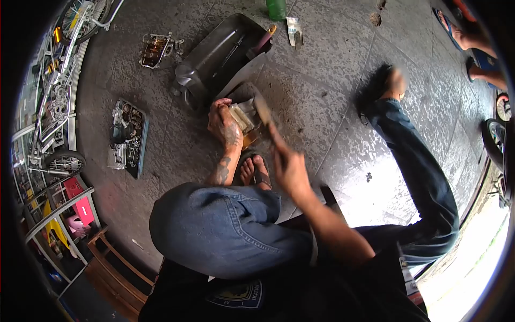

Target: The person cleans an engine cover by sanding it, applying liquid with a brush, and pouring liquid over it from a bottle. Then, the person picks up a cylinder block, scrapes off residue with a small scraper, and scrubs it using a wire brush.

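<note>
A silvery metal part point(244, 116) is in my left hand point(224, 122), whose fingers wrap round its left side. My right hand point(289, 167) is closed round the handle of a brush-like tool point(264, 110); its far end is blurred and lies against or just beside the metal part. Both hands are above the floor, in front of my bare foot point(254, 170). Just beyond them stands a dark plastic basin point(206, 67) with a thin rod inside and a yellow-tipped handle point(266, 36) at its rim.
On the tiled floor point(332, 91) lie an engine part point(155, 51) and a tray point(144, 142) of metal parts at left. A green bottle point(276, 9) stands beyond the basin. Other people's feet point(456, 37) show at upper right, and a wooden chair point(115, 279) at lower left.
</note>
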`<control>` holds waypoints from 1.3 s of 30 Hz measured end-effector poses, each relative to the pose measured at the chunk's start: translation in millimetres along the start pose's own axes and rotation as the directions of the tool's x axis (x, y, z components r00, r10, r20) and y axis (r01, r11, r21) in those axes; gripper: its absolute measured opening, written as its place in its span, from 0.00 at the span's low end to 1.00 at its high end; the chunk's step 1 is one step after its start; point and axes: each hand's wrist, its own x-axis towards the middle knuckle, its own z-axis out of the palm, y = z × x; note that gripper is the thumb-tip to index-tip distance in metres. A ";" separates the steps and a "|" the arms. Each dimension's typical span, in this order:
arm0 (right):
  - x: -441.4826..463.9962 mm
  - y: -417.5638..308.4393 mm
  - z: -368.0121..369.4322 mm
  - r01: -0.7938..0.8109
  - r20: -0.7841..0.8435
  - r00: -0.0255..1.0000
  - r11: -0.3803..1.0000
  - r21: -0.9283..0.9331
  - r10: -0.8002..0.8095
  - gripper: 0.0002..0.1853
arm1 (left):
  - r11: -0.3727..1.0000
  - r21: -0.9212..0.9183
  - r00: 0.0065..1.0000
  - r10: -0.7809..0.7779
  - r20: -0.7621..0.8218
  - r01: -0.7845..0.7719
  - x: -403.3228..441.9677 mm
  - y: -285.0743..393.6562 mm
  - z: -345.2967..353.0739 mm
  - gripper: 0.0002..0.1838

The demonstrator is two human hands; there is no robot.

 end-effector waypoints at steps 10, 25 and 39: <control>4.8 -12.5 -16.1 -0.010 0.132 0.991 0.999 -0.045 0.016 0.28 | 0.999 0.047 1.000 -0.019 -0.024 0.021 -0.1 4.3 -0.1 0.20; 41.2 14.2 2.9 -0.257 -0.035 0.966 0.963 -0.078 0.255 0.27 | 0.951 -0.147 0.914 0.304 0.270 -0.273 4.0 10.4 11.1 0.14; -3.2 3.4 0.5 0.013 -0.054 0.998 0.999 0.045 -0.011 0.29 | 0.981 -0.015 0.933 0.189 0.305 -0.194 1.6 10.3 4.3 0.13</control>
